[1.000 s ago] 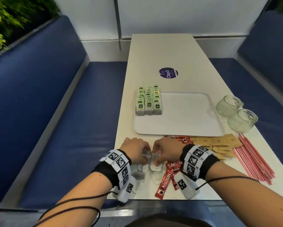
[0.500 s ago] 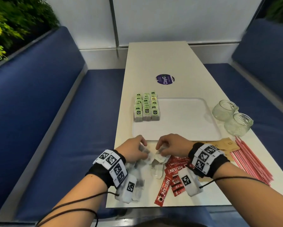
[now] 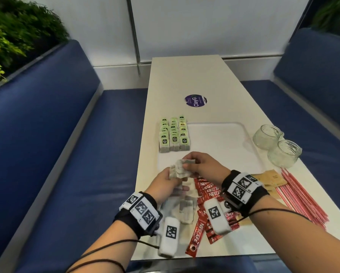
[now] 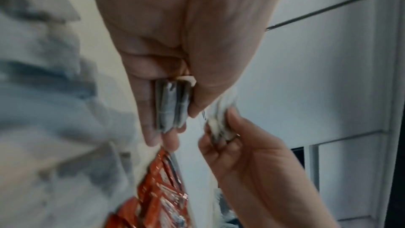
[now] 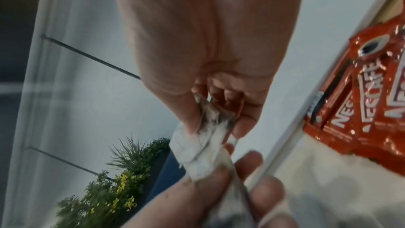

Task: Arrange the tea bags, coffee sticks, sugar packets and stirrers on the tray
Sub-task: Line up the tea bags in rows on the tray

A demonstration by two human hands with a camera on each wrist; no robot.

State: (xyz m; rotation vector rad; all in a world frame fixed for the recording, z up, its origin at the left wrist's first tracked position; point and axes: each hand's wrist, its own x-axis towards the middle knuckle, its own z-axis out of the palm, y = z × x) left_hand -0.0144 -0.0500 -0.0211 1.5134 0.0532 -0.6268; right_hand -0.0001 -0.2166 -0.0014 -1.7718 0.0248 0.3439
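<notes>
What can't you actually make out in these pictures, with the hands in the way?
- How many white tea bags the left hand and right hand grip: bunched, fingers cover them; both wrist views blurred.
- Near edge of the tray: head view, behind the hands.
- Some coffee sticks and sugar packets: head view, under the right wristband.
- Green tea bags' label print: too small.

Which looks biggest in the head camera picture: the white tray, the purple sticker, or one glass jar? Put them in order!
1. The white tray looks biggest by far.
2. The nearer glass jar.
3. The purple sticker looks smallest, though it lies farther from the camera, so that gap is unsure.
</notes>
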